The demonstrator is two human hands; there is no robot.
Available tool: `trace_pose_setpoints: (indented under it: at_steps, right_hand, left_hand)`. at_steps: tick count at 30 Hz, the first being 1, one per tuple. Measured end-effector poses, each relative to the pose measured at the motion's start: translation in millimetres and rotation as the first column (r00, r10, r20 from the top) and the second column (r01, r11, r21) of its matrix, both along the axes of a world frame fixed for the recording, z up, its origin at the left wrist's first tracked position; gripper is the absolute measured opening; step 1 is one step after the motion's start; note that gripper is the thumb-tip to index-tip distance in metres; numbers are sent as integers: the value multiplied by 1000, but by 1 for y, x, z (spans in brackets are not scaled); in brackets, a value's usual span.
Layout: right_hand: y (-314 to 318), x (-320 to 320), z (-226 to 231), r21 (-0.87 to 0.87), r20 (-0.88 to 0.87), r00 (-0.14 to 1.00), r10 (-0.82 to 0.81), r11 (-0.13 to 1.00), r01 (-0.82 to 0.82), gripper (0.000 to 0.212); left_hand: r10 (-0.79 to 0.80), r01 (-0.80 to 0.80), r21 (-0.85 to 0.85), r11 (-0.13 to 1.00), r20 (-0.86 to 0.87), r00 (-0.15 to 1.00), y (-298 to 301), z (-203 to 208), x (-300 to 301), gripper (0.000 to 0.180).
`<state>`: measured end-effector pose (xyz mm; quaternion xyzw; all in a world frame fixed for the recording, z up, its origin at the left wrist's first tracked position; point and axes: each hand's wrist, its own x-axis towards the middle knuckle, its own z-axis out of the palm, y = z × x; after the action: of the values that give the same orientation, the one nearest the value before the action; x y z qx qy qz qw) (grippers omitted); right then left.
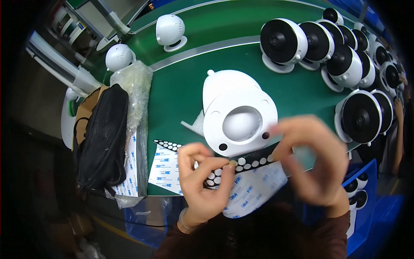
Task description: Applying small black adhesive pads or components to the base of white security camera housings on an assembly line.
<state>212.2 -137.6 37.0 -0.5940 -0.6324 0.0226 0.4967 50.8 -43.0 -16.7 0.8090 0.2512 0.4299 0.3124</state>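
A: What lies at the left of the green bench (pixel 170 97)?

B: A black mesh fabric bag (pixel 103 140), then crumpled clear plastic wrapping (pixel 134 84) beside it. Farther right, beyond the bench's pale edging, a white rounded housing (pixel 170 29) stands on a round foot

A: And the left hand (pixel 205 183)?

B: Its thumb and forefinger are pinched together on a black strip with round white dots (pixel 255 163). A white sheet with blue print (pixel 166 166) lies just left of that hand

A: Where is the piece beside the strip?

B: The smooth white rounded device with a ring-shaped base (pixel 212 131) sits mid-bench, just beyond the strip, its base tilted up toward the person. Two round black pads (pixel 223 147) show on the ring

A: The right hand (pixel 317 159)?

B: Blurred, fingers bent, fingertips by the right-hand pad. I cannot tell whether they touch it or hold anything

A: Farther right?

B: White rounded devices with black round fronts (pixel 279 41) stand clustered, and below them is a blue plastic bin (pixel 371 211) with more black-and-white pieces inside
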Motion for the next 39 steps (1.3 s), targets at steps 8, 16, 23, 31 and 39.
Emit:
trace_pose_setpoints:
  at_steps: [8,16,23,31,39]
  right_hand:
    - [29,16,1,-178,-365,905,-219,970,163,9]
    - [30,11,0,-177,-222,938,-267,957,230,8]
    - [32,14,0,-167,-185,943,-275,955,246,19]
    - [-4,-2,15,-105,220,973,-66,990,90,26]
    - [-9,-16,-8,-301,-1,992,123,946,-118,17]
  left_hand:
    - [-165,172,-88,981,84,983,1,3,9,11]
    - [-183,192,-103,976,89,979,4,4,8,11]
    - [-182,193,-124,973,94,979,5,4,8,10]
    - [-47,51,-43,998,76,996,-6,15,-16,17]
    - [-244,242,-103,965,-5,970,0,21,-8,15]
